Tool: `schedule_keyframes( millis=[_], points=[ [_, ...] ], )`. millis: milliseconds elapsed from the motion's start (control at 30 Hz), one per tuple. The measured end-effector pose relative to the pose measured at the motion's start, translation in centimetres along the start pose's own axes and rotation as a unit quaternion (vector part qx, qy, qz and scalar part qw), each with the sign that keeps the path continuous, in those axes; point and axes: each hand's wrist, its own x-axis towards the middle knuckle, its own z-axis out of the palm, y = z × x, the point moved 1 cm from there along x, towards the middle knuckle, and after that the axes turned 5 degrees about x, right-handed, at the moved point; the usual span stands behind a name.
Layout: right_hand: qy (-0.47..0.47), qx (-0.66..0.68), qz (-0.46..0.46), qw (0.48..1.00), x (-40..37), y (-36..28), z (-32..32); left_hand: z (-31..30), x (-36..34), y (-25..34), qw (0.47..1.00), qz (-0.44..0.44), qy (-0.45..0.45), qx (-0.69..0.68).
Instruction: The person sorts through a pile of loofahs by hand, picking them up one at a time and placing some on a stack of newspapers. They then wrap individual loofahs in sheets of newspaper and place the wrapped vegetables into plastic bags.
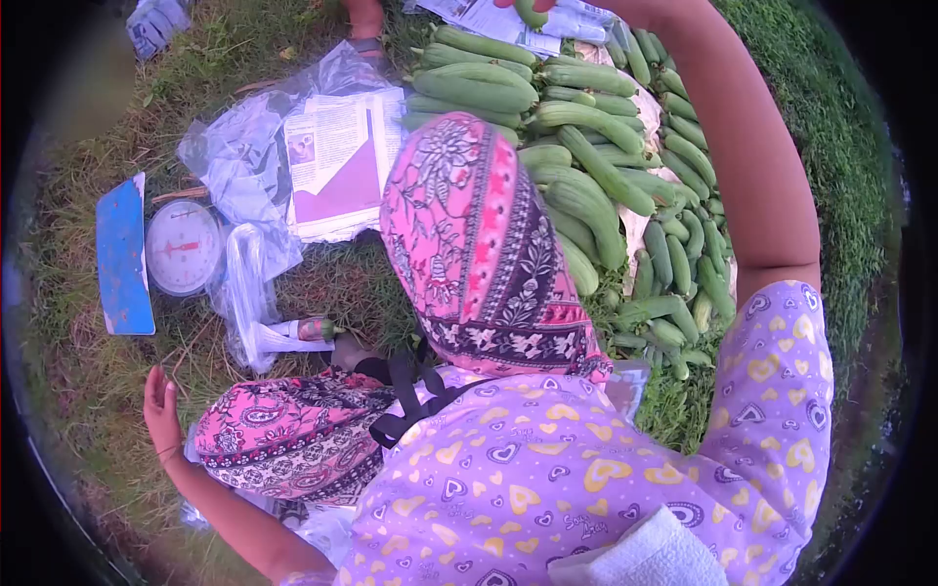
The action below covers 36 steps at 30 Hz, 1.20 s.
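At the top edge, my right hand (pixel 549 6) is partly cut off, with its fingers round a green cucumber (pixel 530 14) above printed paper sheets (pixel 479 21). Below it, long green cucumbers (pixel 586 122) lie in rows and piles. My left hand (pixel 161 414) is at the far left, fingers apart, holding nothing, below a blue-edged scale (pixel 183 248). Clear plastic sleeves (pixel 244 293) lie beside the scale. A stack of newspaper (pixel 337 161) rests on plastic in the middle. A wrapped item with a green end (pixel 315 329) lies near my foot.
My bent knees in pink patterned cloth (pixel 459 234) rise in the centre and hide some ground. A white folded cloth (pixel 645 552) lies on my purple shirt. Another person's limb (pixel 364 21) shows at the top. Grass (pixel 801 127) surrounds everything.
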Motion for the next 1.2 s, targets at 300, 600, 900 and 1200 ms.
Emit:
schedule_keyframes(
  millis=[300,600,900,1200],
  points=[
    [-0.02,-0.093,0.338,0.937,-15.8,32.6,10.7,4.9,4.4,19.1,0.993,-0.002,-0.044,0.111],
    [0.1,-0.109,0.167,0.975,-14.9,32.5,21.0,16.8,5.6,23.3,0.968,0.011,-0.179,0.178],
    [-0.145,-0.308,0.206,0.917,-4.2,33.0,29.7,20.7,3.6,21.6,0.965,0.068,-0.154,0.199],
    [-0.049,-0.182,0.139,0.972,-4.7,23.2,16.7,24.6,2.9,18.3,0.975,-0.005,-0.167,0.148]
  ],
)
